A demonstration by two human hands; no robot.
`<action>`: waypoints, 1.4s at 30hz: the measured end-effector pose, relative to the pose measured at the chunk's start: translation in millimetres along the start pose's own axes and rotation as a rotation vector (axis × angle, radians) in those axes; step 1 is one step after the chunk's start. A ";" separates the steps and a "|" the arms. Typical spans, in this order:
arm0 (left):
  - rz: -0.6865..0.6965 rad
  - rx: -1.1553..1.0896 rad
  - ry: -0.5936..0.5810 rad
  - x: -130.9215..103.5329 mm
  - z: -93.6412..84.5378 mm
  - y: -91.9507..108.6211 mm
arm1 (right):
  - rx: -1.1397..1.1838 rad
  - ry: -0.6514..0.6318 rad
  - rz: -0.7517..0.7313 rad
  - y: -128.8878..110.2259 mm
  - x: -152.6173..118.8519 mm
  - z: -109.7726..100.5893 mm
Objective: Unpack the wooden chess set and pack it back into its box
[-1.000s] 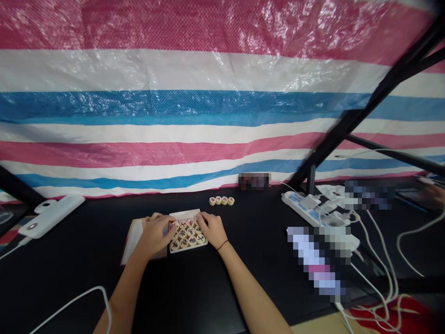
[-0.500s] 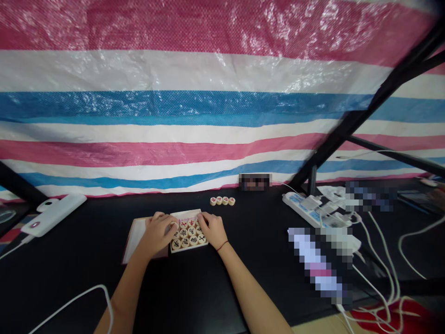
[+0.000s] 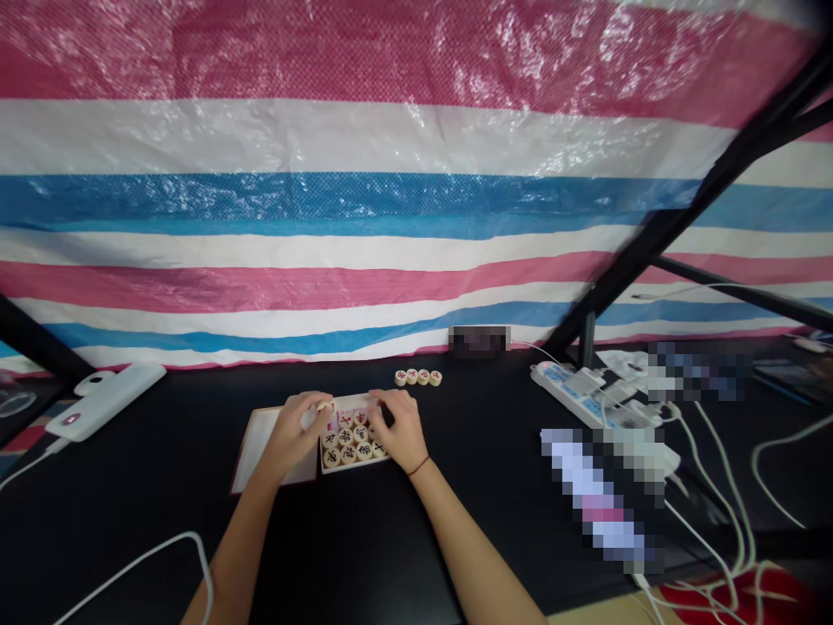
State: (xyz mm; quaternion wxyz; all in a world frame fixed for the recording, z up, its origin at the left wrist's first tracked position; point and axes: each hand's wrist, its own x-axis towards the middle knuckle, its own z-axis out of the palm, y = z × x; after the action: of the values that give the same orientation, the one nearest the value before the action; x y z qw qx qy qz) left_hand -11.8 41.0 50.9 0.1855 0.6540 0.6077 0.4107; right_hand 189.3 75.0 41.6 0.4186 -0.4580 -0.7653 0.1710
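An open white box (image 3: 357,470) on the black table holds several round wooden pieces with black and red characters. My left hand (image 3: 298,431) pinches a round piece (image 3: 324,406) at the box's back left corner. Over the right side of the box is my right hand (image 3: 399,427), thumb and index finger curved toward each other; whether anything is between them is hidden. The opened lid (image 3: 260,438) lies left of the box, partly under my left hand. Behind the box, several red-marked pieces (image 3: 423,378) stand in a row.
A white device (image 3: 108,404) with a cable lies at the left. On the right are a power strip (image 3: 566,391) with plugs, a blurred-out object (image 3: 592,495) and loose white cables. A striped sheet (image 3: 364,204) hangs behind the black table (image 3: 351,547).
My left hand has lifted a piece out of the box's back left part, where the box floor now shows. My right hand has shifted slightly, its thumb and finger more curved.
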 end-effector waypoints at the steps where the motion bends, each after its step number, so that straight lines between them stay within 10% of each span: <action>1: -0.063 -0.090 0.024 0.1 3.8 5.5 | 0.022 -0.001 -0.063 -6.2 -0.3 -1.1; 8: -0.381 -0.656 -0.035 -1.0 33.5 42.4 | 0.086 0.030 -0.240 -11.3 -0.3 -0.2; 15: -0.502 -0.822 0.106 -5.9 27.5 20.0 | -0.118 0.253 0.162 46.3 7.9 -15.7; 23: -0.432 -0.594 0.018 -12.1 27.2 24.1 | -0.267 0.016 0.206 68.6 4.2 -5.4; 29: -0.193 -0.084 0.089 -16.5 31.2 28.0 | -0.044 0.144 0.046 30.4 2.6 -10.5; 35: 0.013 0.131 0.109 -17.8 47.9 14.1 | 0.214 -0.069 -0.143 -20.7 -3.8 0.3; 42: 0.167 0.264 0.050 -16.9 49.8 11.2 | 0.194 0.018 -0.048 -8.0 -1.7 -0.5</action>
State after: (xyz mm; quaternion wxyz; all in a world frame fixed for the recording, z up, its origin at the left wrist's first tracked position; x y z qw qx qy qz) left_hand 34.7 35.6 24.3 0.0481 0.7105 0.6042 0.3574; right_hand 185.7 69.3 46.2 0.4719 -0.3984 -0.7520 0.2303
